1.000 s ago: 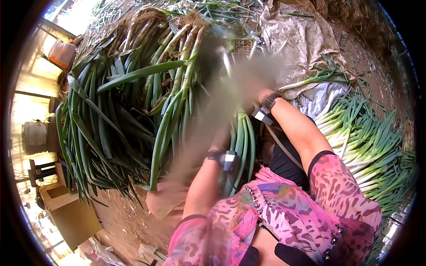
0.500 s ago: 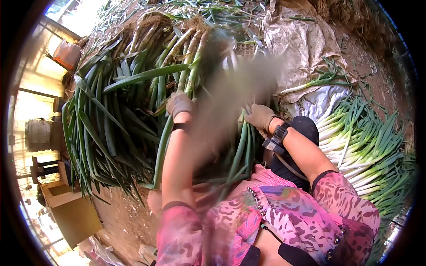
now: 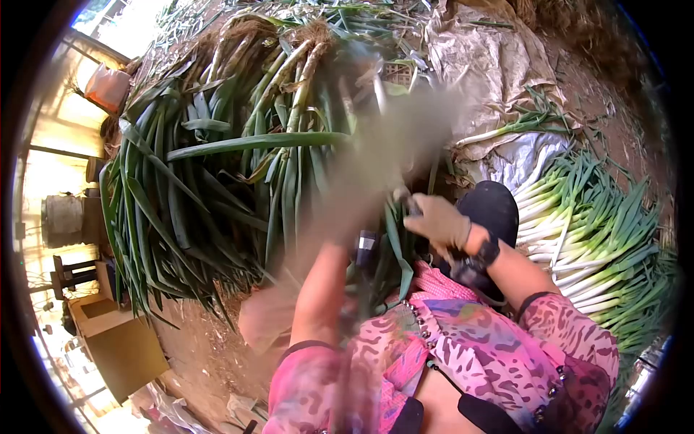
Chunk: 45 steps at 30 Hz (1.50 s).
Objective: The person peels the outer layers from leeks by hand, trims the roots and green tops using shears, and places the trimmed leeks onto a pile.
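A brown-gray blur crosses the middle of the view and hides my left hand; only my left forearm [image 3: 318, 296] shows, with a dark band near the wrist. My gloved right hand [image 3: 439, 220] is closed beside green leek leaves [image 3: 396, 249], around something dark that I cannot make out. Left of the blur lies a large heap of untrimmed leeks [image 3: 195, 195], roots up and leaves hanging down. One long leaf [image 3: 253, 145] lies across it. Cleaned leeks with white stems [image 3: 571, 239] are piled at the right.
A crumpled tan sheet [image 3: 484, 65] covers ground at the upper right, with a whitish plastic sheet [image 3: 520, 163] below it. A wooden box [image 3: 119, 347] stands at the lower left. A dark rounded shape, perhaps my knee [image 3: 490, 210], is near my right hand.
My left hand has left the leek stems at the heap and moved right, behind the blur. My right hand has shifted slightly right and down. The long leaf lies flatter.
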Motion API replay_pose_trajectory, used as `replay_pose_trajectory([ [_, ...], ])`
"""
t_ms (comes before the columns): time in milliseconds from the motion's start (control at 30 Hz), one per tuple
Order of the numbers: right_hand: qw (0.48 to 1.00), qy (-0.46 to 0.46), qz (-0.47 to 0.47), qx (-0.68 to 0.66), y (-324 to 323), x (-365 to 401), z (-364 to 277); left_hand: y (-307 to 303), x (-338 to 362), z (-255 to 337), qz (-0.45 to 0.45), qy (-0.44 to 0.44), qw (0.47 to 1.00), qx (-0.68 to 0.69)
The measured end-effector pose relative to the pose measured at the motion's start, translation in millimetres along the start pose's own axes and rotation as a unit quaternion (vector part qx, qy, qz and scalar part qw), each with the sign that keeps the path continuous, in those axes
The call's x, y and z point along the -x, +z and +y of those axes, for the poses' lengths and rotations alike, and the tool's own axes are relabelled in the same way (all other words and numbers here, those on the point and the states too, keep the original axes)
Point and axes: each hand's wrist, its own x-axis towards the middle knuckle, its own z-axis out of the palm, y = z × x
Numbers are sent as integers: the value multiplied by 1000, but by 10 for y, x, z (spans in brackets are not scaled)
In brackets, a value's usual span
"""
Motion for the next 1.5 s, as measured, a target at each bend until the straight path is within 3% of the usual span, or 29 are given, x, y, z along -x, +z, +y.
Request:
replay_pose_trajectory([
  [133, 998, 49, -26, 43, 70, 275, -62, 98, 115, 186, 13, 9, 1000, -26],
  [400, 996, 35, -26, 74, 24, 431, -155, 99, 46, 214, 70, 61, 982, -163],
  [500, 995, 50, -14, 88, 0, 262, -161, 154, 47, 262, 92, 51, 970, -221],
  [567, 994, -7, 55, 94, 57, -12, -88, 201, 180, 414, 79, 56, 963, -251],
  [600, 993, 48, 17, 108, 6, -192, -151, 233, 324, 582, 62, 68, 960, -266],
  [700, 994, 26, -7, 108, -47, -851, -100, 167, 88, 160, 69, 189, 953, -229],
  [800, 987, 65, -51, 134, -77, -1414, 15, 256, 260, 303, 20, 63, 980, -186],
  [867, 993, 20, 1, 116, -3, -1534, 145, 203, 86, -42, 23, 76, 989, -128],
  [900, 988, -59, 41, 135, 214, -1638, 470, 189, 103, -47, -2, 66, 996, -61],
  [967, 997, -15, 4, 78, -17, -1047, 199, 153, 222, 96, -74, 21, 991, 111],
  [1033, 999, 9, -26, 39, -163, -474, 1, 86, 257, 203, -105, 27, 979, 174],
  [1167, 997, 49, -39, 51, -86, 165, 204, -25, 303, 303, -159, 35, 943, 292],
  [1267, 997, 74, 37, 15, -104, 104, 281, 113, 193, 103, -134, 77, 981, 116],
  [1367, 994, 57, 89, 20, -142, -264, 247, 281, 83, -189, -100, 116, 986, -63],
  [1433, 995, 50, 56, 71, -166, -496, 194, 303, 8, -318, -69, 63, 995, -39],
  [1500, 995, 40, 45, 84, -208, -829, 354, 271, -111, -488, -36, 77, 996, -27],
])
